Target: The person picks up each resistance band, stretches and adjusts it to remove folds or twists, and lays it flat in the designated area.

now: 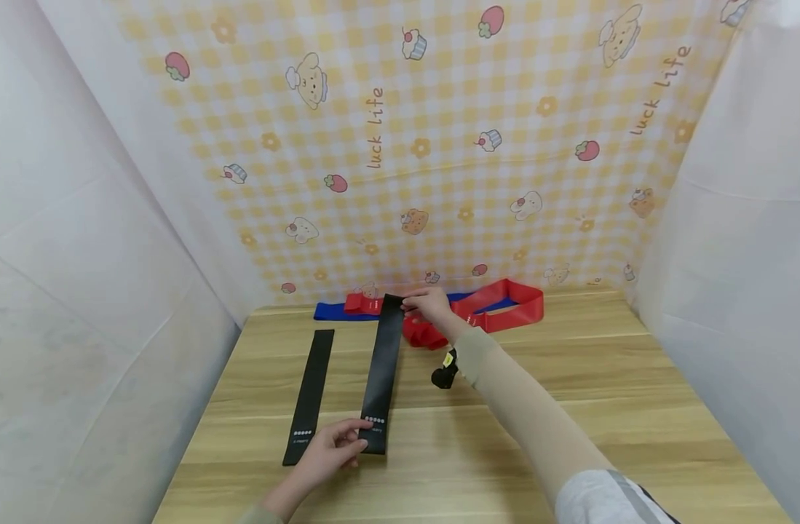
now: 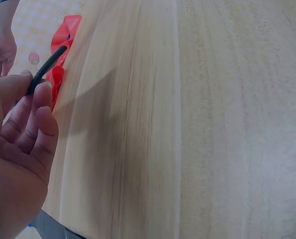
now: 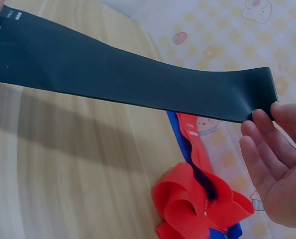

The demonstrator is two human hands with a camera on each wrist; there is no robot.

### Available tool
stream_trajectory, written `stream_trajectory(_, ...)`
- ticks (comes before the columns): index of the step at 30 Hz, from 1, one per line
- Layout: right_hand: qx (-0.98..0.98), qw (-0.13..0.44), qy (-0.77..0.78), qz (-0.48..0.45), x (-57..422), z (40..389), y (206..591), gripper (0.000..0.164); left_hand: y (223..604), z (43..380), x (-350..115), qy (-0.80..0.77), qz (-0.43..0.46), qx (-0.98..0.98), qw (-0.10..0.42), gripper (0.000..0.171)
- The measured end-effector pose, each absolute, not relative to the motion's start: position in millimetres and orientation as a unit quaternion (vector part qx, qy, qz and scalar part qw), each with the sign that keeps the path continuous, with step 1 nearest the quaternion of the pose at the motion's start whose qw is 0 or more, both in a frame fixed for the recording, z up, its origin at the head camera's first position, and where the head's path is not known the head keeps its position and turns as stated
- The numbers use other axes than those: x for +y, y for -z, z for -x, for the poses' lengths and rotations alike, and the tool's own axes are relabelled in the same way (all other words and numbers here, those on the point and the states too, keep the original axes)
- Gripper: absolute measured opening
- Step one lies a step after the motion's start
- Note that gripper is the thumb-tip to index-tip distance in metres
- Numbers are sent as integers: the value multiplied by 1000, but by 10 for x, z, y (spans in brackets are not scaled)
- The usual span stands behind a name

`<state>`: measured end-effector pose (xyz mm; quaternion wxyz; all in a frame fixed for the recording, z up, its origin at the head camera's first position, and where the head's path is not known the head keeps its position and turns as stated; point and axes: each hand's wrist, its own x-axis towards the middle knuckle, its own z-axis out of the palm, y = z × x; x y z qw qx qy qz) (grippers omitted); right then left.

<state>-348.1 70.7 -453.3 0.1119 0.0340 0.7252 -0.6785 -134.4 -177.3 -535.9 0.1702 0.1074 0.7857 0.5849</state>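
1. While my two hands are both busy, one black band is between them, up off the wooden table, with its shadow under it.
2. My left hand pinches the near end with thumb and finger, by the white dots.
3. My right hand pinches a corner of the far end, with the thumb on one side and fingers on the other.
4. The band's long way goes from my left fingers out to my right fingers, away from me. It is nearly straight and bends a bit by my right fingers.
5. The other black band lies flat, just left of my left fingers. It points almost the same way, and my left hand is much nearer to it than my right. I think that side-by-side line matters most.
6. Red bands and a blue band are near my right fingers.
7. A small black thing with a yellow bit is by my right wrist. I can't tell what it is.
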Motion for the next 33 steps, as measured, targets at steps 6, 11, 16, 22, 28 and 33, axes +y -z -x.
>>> stream_trajectory(6, 732, 108, 672, -21, 595, 3452, 4606, 19, 5425, 1312, -1812, -573, -77, 799, 165, 31)
stream_trajectory(11, 723, 125, 679, -16, 553, 3423, 4606, 22, 5440, 1283, -1846, -567, -64, 806, 159, 31)
stream_trajectory(16, 715, 126, 688, -19, 487, 3473, 4684, 21, 5420, 1274, -1894, -559, -59, 814, 150, 30)
stream_trajectory(22, 706, 128, 696, -25, 416, 3491, 4706, 20, 5393, 1263, -1950, -555, -61, 817, 144, 30)
stream_trajectory(28, 694, 130, 707, -34, 344, 3462, 4699, 21, 5413, 1257, -2002, -549, -62, 822, 139, 30)
stream_trajectory(33, 696, 130, 705, -29, 298, 3451, 4722, 23, 5436, 1253, -2028, -543, -57, 827, 135, 30)
